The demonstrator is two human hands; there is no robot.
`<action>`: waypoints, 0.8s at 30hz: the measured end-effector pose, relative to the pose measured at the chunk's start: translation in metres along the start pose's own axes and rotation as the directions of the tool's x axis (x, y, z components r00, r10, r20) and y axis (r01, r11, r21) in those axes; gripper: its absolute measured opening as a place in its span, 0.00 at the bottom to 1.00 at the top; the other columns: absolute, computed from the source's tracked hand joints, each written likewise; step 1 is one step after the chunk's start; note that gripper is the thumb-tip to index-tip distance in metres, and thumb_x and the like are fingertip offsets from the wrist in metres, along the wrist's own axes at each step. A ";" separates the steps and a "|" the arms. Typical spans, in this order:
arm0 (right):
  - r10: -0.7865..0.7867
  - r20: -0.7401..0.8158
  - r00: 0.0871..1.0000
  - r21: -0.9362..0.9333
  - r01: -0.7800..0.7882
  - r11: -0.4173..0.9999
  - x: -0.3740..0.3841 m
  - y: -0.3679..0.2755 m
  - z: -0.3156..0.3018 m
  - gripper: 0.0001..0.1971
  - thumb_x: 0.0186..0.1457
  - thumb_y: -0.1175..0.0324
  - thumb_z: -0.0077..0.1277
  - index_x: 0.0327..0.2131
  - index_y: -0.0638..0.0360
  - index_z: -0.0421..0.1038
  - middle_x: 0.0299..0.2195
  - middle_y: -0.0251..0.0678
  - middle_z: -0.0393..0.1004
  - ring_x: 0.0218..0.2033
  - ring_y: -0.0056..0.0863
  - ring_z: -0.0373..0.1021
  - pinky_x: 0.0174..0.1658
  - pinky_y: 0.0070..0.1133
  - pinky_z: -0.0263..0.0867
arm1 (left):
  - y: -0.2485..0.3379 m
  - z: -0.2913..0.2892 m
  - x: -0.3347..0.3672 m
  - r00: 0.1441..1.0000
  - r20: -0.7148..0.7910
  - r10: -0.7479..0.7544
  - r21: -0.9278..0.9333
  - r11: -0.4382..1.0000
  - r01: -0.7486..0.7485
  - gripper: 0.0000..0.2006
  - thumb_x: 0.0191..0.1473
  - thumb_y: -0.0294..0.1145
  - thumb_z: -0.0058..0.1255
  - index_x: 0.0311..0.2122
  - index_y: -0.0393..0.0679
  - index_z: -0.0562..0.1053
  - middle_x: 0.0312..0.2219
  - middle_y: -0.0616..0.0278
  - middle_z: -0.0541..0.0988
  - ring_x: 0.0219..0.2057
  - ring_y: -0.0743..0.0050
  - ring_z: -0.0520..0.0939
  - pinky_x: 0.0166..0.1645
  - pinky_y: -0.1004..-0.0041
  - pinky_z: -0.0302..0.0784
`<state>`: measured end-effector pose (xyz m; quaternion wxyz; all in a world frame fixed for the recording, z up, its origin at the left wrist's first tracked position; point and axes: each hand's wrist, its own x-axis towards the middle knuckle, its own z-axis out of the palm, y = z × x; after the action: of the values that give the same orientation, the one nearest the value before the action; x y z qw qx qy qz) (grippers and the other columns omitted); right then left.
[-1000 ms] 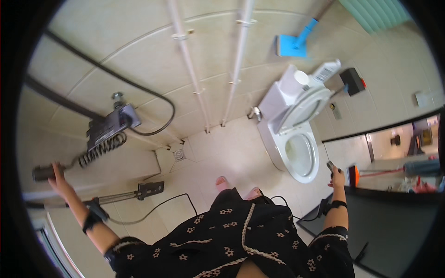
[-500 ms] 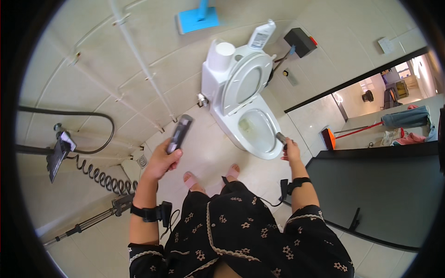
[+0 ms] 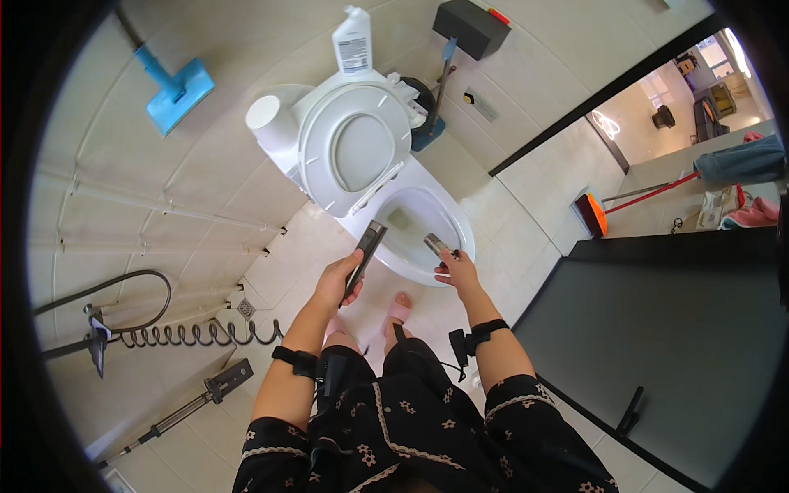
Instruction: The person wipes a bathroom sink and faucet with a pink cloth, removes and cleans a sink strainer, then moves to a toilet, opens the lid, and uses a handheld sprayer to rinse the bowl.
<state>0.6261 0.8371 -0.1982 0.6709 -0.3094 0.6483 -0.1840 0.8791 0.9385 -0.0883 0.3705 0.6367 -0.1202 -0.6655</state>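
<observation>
My left hand (image 3: 337,281) is closed around a long dark-grey bar-shaped object (image 3: 370,241), tilted up and to the right. My right hand (image 3: 457,271) grips a short grey stick-like object (image 3: 436,243) whose tip lies over the bowl in this view. The exact kind of either object does not show. Just beyond both hands stands a white toilet (image 3: 441,197), its lid and seat (image 3: 312,168) raised and yellowish water in the bowl. On the tank a white bottle (image 3: 353,45) stands beside a white cylinder (image 3: 267,113).
A blue flat-headed cleaning tool (image 3: 182,94) leans at the left wall. A coiled black hose (image 3: 197,334) and a pole with a dark head (image 3: 226,382) lie to the left. At right are an orange broom (image 3: 593,215) and a dark door (image 3: 649,329). A bin (image 3: 423,103) stands behind the toilet.
My view has turned and shifted, so the toilet appears further left. Both hands have come closer together toward the bowl, each still holding its object.
</observation>
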 end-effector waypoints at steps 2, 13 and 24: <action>0.000 -0.013 1.000 -0.002 0.000 1.000 0.011 0.005 -0.006 0.25 0.50 0.57 0.53 0.43 0.65 0.58 0.30 0.38 0.67 0.26 0.26 0.70 0.28 0.24 0.73 | -0.003 0.022 0.015 0.999 0.015 -0.037 0.000 0.999 0.037 0.28 0.48 0.62 0.44 0.23 0.42 0.66 0.09 0.66 0.66 0.06 0.80 0.63 0.09 0.81 0.53; -0.071 -0.093 0.993 -0.157 0.056 0.986 0.038 0.022 -0.018 0.30 0.45 0.59 0.56 0.46 0.70 0.57 0.27 0.39 0.69 0.23 0.24 0.68 0.23 0.21 0.70 | -0.008 0.035 0.039 0.996 -0.008 -0.089 -0.150 0.985 0.087 0.25 0.52 0.60 0.37 0.21 0.45 0.64 0.09 0.66 0.64 0.06 0.80 0.62 0.09 0.81 0.53; -0.100 -0.040 0.994 -0.235 0.088 0.968 0.056 0.020 -0.020 0.31 0.45 0.59 0.57 0.48 0.67 0.56 0.29 0.39 0.69 0.24 0.24 0.69 0.23 0.22 0.70 | -0.007 0.047 0.034 0.995 0.098 -0.035 -0.254 0.965 0.059 0.27 0.52 0.62 0.35 0.22 0.44 0.64 0.10 0.64 0.65 0.07 0.78 0.63 0.10 0.80 0.54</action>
<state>0.6083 0.8117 -0.2529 0.6034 -0.4114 0.6673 -0.1462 0.8354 0.9071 -0.1108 0.4280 0.5543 -0.0351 -0.7129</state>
